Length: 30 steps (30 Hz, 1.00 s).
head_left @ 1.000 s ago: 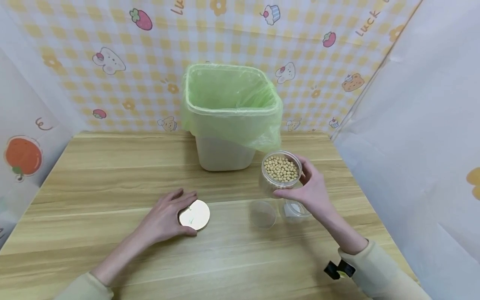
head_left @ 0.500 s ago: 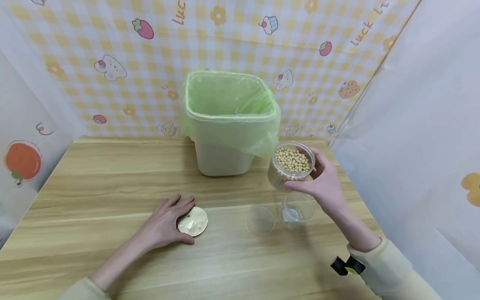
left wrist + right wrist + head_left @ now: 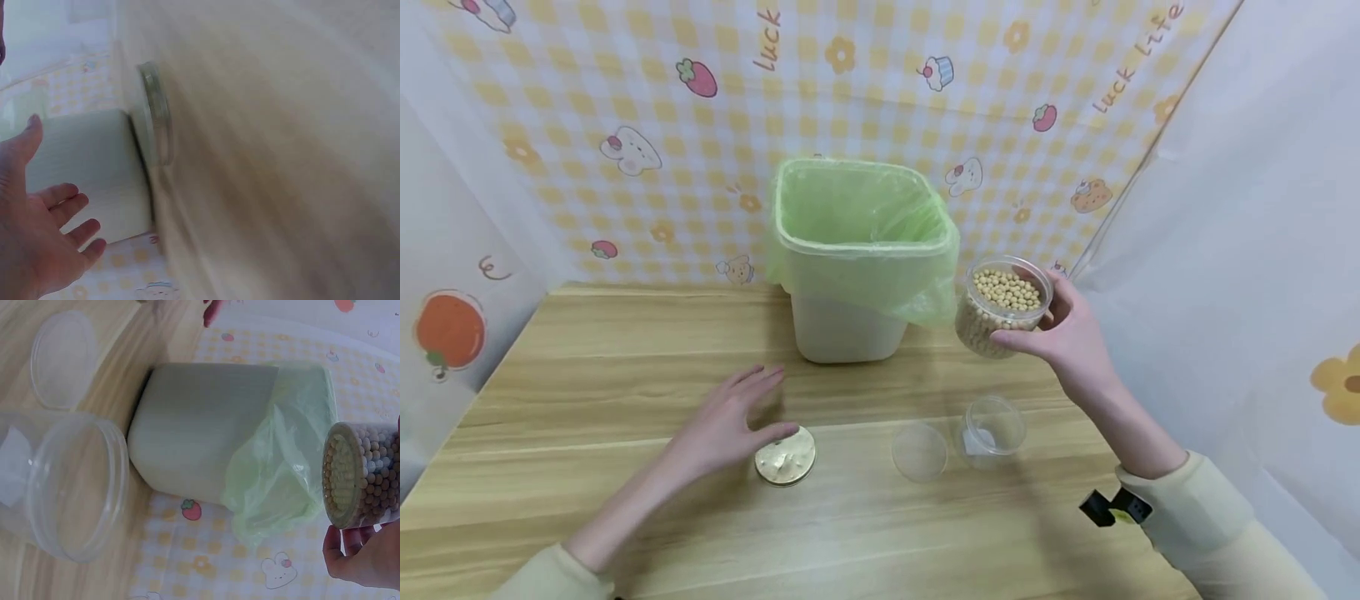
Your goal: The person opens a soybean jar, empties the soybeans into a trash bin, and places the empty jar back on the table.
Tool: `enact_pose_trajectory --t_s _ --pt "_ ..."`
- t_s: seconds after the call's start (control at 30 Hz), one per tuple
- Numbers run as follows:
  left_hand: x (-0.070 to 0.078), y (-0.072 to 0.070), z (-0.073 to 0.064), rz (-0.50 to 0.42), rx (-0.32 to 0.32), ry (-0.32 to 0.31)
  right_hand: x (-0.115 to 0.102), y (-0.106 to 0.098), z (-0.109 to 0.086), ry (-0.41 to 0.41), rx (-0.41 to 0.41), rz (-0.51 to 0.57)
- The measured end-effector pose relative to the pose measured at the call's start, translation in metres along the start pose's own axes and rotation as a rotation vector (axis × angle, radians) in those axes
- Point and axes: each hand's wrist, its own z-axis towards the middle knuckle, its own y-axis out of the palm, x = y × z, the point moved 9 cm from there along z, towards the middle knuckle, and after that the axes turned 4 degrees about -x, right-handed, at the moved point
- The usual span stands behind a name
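My right hand (image 3: 1071, 342) grips a clear round jar (image 3: 988, 329) full of beige soybeans (image 3: 1007, 289), raised above the table to the right of the bin. In the right wrist view the jar (image 3: 362, 475) shows its bean-packed side, fingers wrapped about it. My left hand (image 3: 722, 425) hovers with spread fingers over the edge of a gold round lid (image 3: 786, 457) lying on the table. From the left wrist the hand (image 3: 47, 231) appears apart from the lid (image 3: 159, 115), holding nothing.
A pale bin (image 3: 846, 325) with a green bag (image 3: 865, 275) over its rim stands at the back centre. Below the right hand an open clear jar (image 3: 996, 429) stands beside a flat translucent disc (image 3: 919, 452). A patterned cloth (image 3: 880, 108) hangs behind.
The right hand has lifted the bean jar up and to the right, uncovering the other clear jar. The left hand has let go of the gold lid and risen off it.
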Motion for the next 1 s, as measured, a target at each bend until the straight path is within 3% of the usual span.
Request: enact_pose_trajectory --t_s 0.27,0.47,0.8,1.0 --pt "0.010 -0.041 0.015 -0.098 0.081 -0.013 -0.013 -0.011 0.016 -0.009 0.001 0.086" --pt "0.019 -0.066 0.024 -0.141 0.136 0.006 -0.019 -0.016 0.028 0.002 0.018 0.053" --pt "0.032 -0.091 0.030 -0.153 0.180 0.003 -0.032 -0.023 0.051 -0.008 0.014 0.023" --pt "0.036 -0.102 0.041 -0.172 0.196 -0.023 -0.043 -0.026 0.063 0.010 0.014 0.002"
